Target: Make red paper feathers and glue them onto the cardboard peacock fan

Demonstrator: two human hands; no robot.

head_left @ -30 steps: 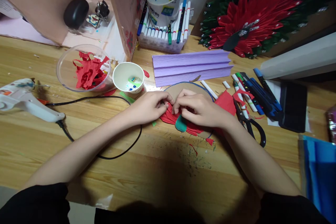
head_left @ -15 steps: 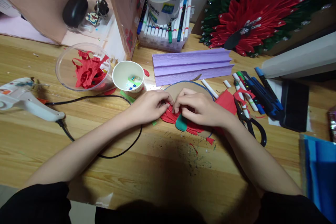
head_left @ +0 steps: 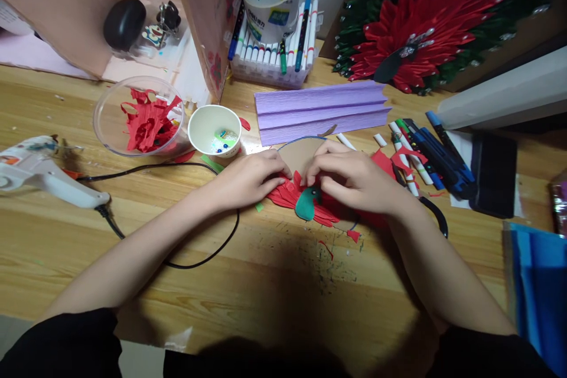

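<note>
Red crepe-paper petals (head_left: 283, 196) fan out over a round cardboard disc (head_left: 301, 153) with a blue edge. A green head-shaped piece (head_left: 305, 204) with a small dark eye lies on top of them. My left hand (head_left: 254, 180) is closed at the disc's left side, thumb and fingers pinching the petals. Above the disc's right half, my right hand (head_left: 349, 180) has curled fingers, their tips beside a raised petal and the green piece. Whatever those fingers hold, if anything, is hidden. Red crepe paper (head_left: 385, 165) lies just beyond my right hand.
A paper cup (head_left: 215, 130) with beads and a clear bowl (head_left: 100, 124) of red scraps stand left. Farther left lies a glue gun (head_left: 57, 174) with a looping cord. Purple crepe paper (head_left: 319, 107), markers (head_left: 419, 162), scissors (head_left: 436, 212) and a phone (head_left: 495, 174) lie beyond and right.
My right hand has shifted slightly right and lifted from the petals, uncovering the green piece's eye and a raised red petal. My left hand stays on the petals.
</note>
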